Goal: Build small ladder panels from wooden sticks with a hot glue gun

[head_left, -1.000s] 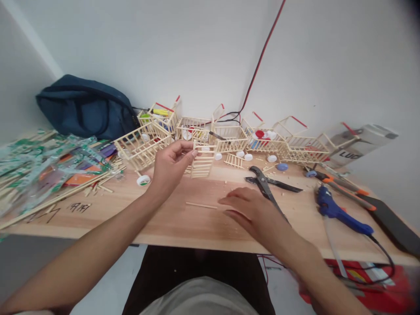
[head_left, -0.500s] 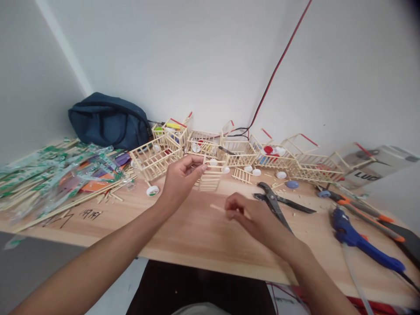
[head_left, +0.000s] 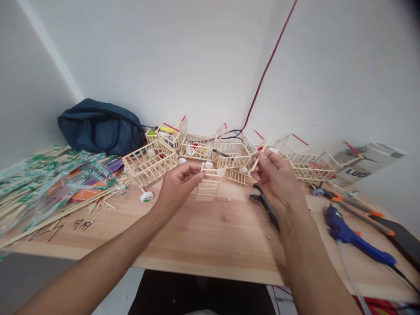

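Observation:
My left hand [head_left: 183, 180] pinches the upper left edge of a small slatted frame of wooden sticks [head_left: 210, 186], which it holds above the table. Between the thumb and fingers of my right hand [head_left: 274, 177] is a short wooden stick [head_left: 260, 156], tilted, its upper end pointing up and right. The two hands are apart, with the stick to the right of the frame. Behind them stands a row of small stick-built carts, such as one at the left [head_left: 151, 162] with a white cap wheel [head_left: 146, 197].
Loose sticks and green-white wrappers [head_left: 88, 168] lie at the left before a blue bag [head_left: 101, 127]. Black-handled pliers [head_left: 267, 208] lie partly behind my right hand. A blue glue gun [head_left: 354, 238], orange-grey tools [head_left: 361, 212] and a clear bag [head_left: 367, 162] are at the right.
My right hand has risen and moved right with the stick, now beside the carts and over part of the pliers. My left hand still holds the frame. The view has shifted slightly.

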The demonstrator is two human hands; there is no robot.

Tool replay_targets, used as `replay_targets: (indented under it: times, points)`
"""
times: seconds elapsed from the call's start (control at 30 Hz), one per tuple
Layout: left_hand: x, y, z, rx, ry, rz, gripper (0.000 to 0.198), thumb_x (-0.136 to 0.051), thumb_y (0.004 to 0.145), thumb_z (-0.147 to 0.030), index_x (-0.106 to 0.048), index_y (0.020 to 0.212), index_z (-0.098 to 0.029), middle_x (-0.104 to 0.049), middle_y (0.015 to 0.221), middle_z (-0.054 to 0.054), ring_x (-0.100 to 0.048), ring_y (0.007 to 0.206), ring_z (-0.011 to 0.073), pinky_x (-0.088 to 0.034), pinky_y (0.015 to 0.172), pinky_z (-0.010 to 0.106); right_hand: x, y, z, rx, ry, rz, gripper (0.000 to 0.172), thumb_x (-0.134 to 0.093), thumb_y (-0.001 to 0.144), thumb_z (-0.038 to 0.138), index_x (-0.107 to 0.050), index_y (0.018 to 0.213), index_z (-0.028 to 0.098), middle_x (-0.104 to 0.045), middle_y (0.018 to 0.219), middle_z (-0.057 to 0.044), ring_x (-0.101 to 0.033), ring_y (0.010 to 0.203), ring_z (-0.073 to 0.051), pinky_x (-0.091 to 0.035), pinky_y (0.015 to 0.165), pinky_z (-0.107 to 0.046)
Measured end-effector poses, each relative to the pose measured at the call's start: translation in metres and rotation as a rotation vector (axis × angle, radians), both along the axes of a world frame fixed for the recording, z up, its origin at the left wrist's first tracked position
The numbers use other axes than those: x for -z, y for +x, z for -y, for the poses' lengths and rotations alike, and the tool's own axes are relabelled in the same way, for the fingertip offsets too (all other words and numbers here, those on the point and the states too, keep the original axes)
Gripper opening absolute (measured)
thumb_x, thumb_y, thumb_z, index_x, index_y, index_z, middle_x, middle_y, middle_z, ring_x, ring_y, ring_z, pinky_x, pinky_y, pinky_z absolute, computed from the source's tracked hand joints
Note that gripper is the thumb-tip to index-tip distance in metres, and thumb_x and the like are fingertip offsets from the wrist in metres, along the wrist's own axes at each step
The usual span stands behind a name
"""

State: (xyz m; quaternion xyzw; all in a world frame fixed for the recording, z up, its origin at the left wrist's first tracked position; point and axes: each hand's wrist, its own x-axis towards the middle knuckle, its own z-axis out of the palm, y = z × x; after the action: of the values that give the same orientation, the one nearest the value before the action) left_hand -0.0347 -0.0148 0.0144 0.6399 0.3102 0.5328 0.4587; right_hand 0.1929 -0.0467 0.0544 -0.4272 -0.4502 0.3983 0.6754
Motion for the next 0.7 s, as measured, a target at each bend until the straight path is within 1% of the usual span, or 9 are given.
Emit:
replay_targets:
  times: [0.07,0.13,0.2,0.27,0.33,0.43,0.53,0.7]
  points:
    - [0.001,0.000,0.000,0.004,-0.003,0.005,0.015,-0.069,0.081,-0.027,-0.072,0.091,-0.017,-0.073,0.085,0.004,-0.065,0.075,0.0137,-0.051,0.068,0.023,0.003,0.000,0.001,0.005,-0.034,-0.040,0.032,-0.085,0.064,0.040,-0.060,0.074,0.022,-0.058,0.072,0.003,-0.052,0.060,-0.008,-0.042,0.049,-0.018]
    - [0.001,0.000,0.000,0.007,-0.001,0.007,0.013,-0.069,0.081,-0.026,-0.072,0.091,-0.017,-0.073,0.086,0.004,-0.065,0.075,0.0126,-0.051,0.068,0.022,0.006,0.000,0.003,0.037,-0.045,-0.060,0.032,-0.085,0.064,0.039,-0.062,0.075,0.022,-0.059,0.073,0.003,-0.055,0.063,-0.008,-0.044,0.051,-0.017]
    - [0.002,0.000,0.000,0.005,0.003,0.007,0.013,-0.069,0.081,-0.025,-0.072,0.091,-0.017,-0.073,0.086,0.003,-0.065,0.075,0.0119,-0.050,0.069,0.022,0.008,0.001,0.006,0.060,-0.035,-0.071,0.029,-0.084,0.064,0.038,-0.064,0.077,0.022,-0.057,0.071,0.004,-0.053,0.061,-0.007,-0.041,0.048,-0.016]
    - [0.002,0.000,0.000,0.000,0.004,0.006,0.013,-0.069,0.082,-0.026,-0.071,0.090,-0.017,-0.072,0.084,0.003,-0.064,0.074,0.0121,-0.051,0.068,0.022,0.010,0.003,0.008,0.054,-0.029,-0.093,0.028,-0.085,0.063,0.036,-0.065,0.076,0.022,-0.055,0.068,0.004,-0.052,0.060,-0.007,-0.040,0.046,-0.016]
    - [0.002,0.000,0.000,-0.010,0.002,0.005,0.014,-0.070,0.081,-0.028,-0.071,0.089,-0.017,-0.071,0.081,0.003,-0.064,0.073,0.0128,-0.051,0.068,0.023,0.013,0.005,0.007,0.035,-0.038,-0.132,0.027,-0.086,0.062,0.034,-0.066,0.075,0.022,-0.059,0.069,0.003,-0.054,0.062,-0.008,-0.041,0.048,-0.017]
    - [0.001,0.000,0.000,-0.027,-0.002,0.003,0.015,-0.070,0.080,-0.029,-0.071,0.089,-0.017,-0.070,0.079,0.003,-0.064,0.072,0.0132,-0.051,0.067,0.024,0.018,0.007,0.005,0.022,-0.040,-0.171,0.029,-0.086,0.062,0.040,-0.070,0.078,0.021,-0.064,0.074,0.000,-0.055,0.064,-0.009,-0.043,0.050,-0.017]
    - [0.001,0.001,0.000,-0.031,-0.008,-0.002,0.015,-0.070,0.080,-0.029,-0.071,0.090,-0.017,-0.070,0.079,0.002,-0.065,0.073,0.0134,-0.052,0.068,0.024,0.022,0.005,0.003,0.013,-0.005,-0.175,0.032,-0.083,0.065,0.046,-0.074,0.083,0.021,-0.065,0.076,-0.001,-0.055,0.065,-0.009,-0.042,0.049,-0.017]
    - [0.000,0.003,0.002,-0.021,-0.004,0.001,0.012,-0.070,0.081,-0.026,-0.071,0.089,-0.017,-0.070,0.079,0.002,-0.065,0.075,0.0130,-0.051,0.068,0.023,0.025,-0.003,0.003,-0.007,0.034,-0.165,0.026,-0.079,0.071,0.043,-0.076,0.086,0.023,-0.062,0.080,-0.001,-0.053,0.068,-0.009,-0.044,0.053,-0.018]
